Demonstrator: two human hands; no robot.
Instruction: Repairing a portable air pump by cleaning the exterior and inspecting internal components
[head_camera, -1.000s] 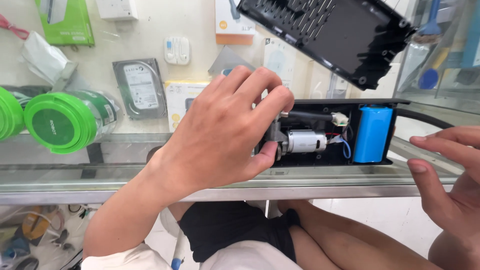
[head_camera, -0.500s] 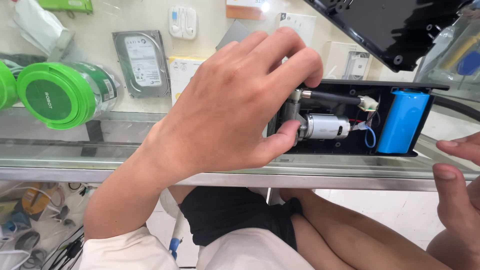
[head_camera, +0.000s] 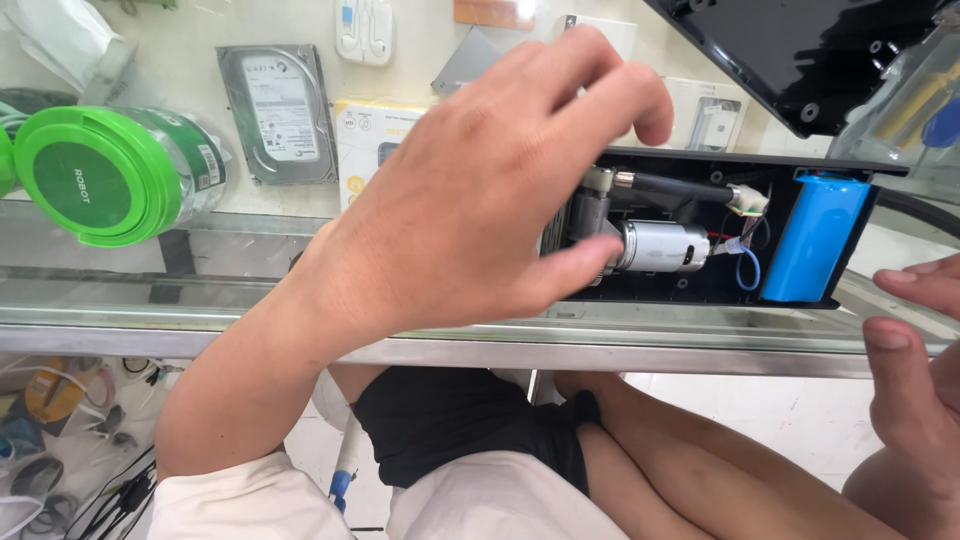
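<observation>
An opened black device casing (head_camera: 690, 290) lies on the glass counter. Inside it are a silver motor (head_camera: 665, 245), a black hose (head_camera: 670, 185), thin wires and a blue cylindrical battery (head_camera: 815, 235) at its right end. My left hand (head_camera: 480, 200) grips the casing's left part, with fingers arched over the top and the thumb pressed beside the motor. It hides the casing's left end. My right hand (head_camera: 915, 380) hovers at the right edge, just off the counter, fingers loosely apart and holding nothing.
A black cover panel (head_camera: 800, 50) lies at the top right. Under the glass are a green round container (head_camera: 100, 175), a hard drive (head_camera: 275, 115) and small boxes (head_camera: 375, 130). The counter's metal front edge (head_camera: 600, 350) runs across, with my legs below it.
The view has come closer to the casing. My left hand keeps its grip, its thumb now next to the motor. My right hand has drawn back toward the right edge.
</observation>
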